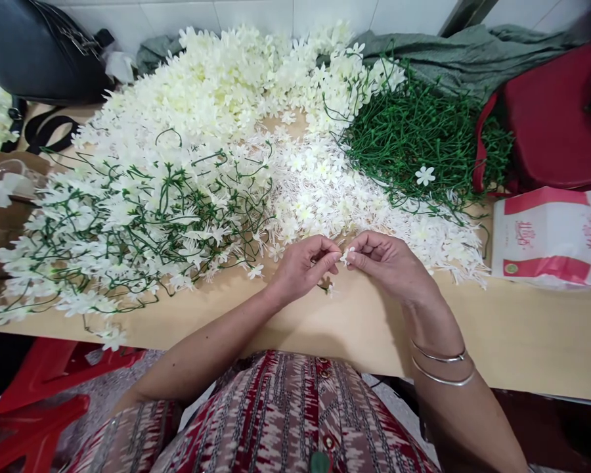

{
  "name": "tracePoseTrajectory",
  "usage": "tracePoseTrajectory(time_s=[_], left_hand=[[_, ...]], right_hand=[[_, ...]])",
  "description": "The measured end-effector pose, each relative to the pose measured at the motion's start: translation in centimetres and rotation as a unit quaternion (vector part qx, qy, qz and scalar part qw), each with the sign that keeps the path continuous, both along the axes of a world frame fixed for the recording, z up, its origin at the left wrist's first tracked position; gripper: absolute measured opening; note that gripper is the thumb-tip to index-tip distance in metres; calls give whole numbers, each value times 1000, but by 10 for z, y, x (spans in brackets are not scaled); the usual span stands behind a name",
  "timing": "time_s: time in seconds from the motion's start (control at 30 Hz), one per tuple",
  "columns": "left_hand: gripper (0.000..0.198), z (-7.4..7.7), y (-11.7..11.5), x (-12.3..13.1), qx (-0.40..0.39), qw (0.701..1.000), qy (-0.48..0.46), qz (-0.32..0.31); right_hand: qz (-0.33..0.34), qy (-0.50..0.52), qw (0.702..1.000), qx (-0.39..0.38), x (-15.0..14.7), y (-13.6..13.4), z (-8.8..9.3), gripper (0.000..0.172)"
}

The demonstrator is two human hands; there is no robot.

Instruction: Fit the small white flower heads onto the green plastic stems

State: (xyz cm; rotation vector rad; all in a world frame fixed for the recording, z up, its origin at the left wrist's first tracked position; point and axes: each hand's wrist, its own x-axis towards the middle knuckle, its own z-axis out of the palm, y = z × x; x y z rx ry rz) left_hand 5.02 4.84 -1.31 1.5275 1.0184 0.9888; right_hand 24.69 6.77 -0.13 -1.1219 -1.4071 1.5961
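Observation:
My left hand (303, 266) and my right hand (387, 263) meet over the wooden table (522, 328), fingertips pinched together on a small white artificial flower (347, 255). A bit of green stem with a flower (326, 286) hangs below my left hand. Just beyond my hands lies a heap of loose white petals (335, 190). To the left is a pile of finished flower stems (128, 223). A mound of cream flowers (217, 92) lies farther back.
A tangle of bare green stems (414, 138) sits at the back right. A red bag (551, 112) and a white and red packet (551, 236) stand at the right. A black bag (39, 46) is at the back left. A red stool (34, 401) stands below.

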Motion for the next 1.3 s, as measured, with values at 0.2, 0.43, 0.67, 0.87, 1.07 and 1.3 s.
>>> tracePoseTrajectory(time_s=[0.2, 0.43, 0.67, 0.87, 1.07, 1.3], left_hand=[[23, -1, 1, -2, 18, 999, 28, 12], [34, -6, 3, -1, -22, 1000, -7, 18], [30, -5, 1, 2, -9, 999, -7, 37], [27, -2, 1, 0, 16, 999, 6, 38], [25, -3, 3, -2, 43, 999, 8, 21], [20, -2, 2, -5, 36, 999, 3, 24]], right_hand=[[-14, 0, 1000, -4, -4, 1, -4, 22], [-26, 24, 999, -4, -7, 6, -5, 30], [-23, 63, 997, -22, -4, 7, -2, 32], [-19, 60, 998, -30, -3, 7, -4, 27], [-9, 50, 998, -33, -2, 7, -6, 23], [3, 70, 997, -32, -5, 5, -8, 24]])
